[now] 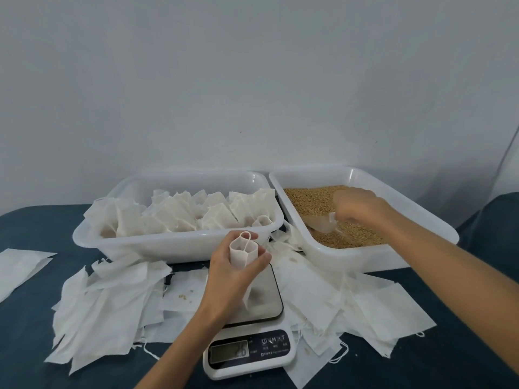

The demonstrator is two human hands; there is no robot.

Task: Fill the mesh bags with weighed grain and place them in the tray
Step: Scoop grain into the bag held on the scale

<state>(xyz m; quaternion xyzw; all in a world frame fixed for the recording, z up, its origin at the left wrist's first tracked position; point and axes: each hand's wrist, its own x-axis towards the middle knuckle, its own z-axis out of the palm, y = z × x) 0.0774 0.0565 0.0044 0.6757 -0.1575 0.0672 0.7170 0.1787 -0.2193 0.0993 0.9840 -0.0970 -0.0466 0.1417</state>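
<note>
You're mid-batch: your left hand (236,265) grips an open mesh bag (243,252) upright over the scale (252,327), your right hand (356,206) grips a scoop (320,223) in the grain (311,200) (many filled bags (179,214) already in the tray (174,248) beyond your left fingertips; empties (106,304) remain).

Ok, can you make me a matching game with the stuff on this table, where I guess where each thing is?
Things:
1. open mesh bag
2. scoop
3. filled bags
4. scale

Places:
A. in the left tray
B. in the grain tray
C. held in the left hand
D. on the table among the flat empty bags

Pairs: 1-C, 2-B, 3-A, 4-D
</note>
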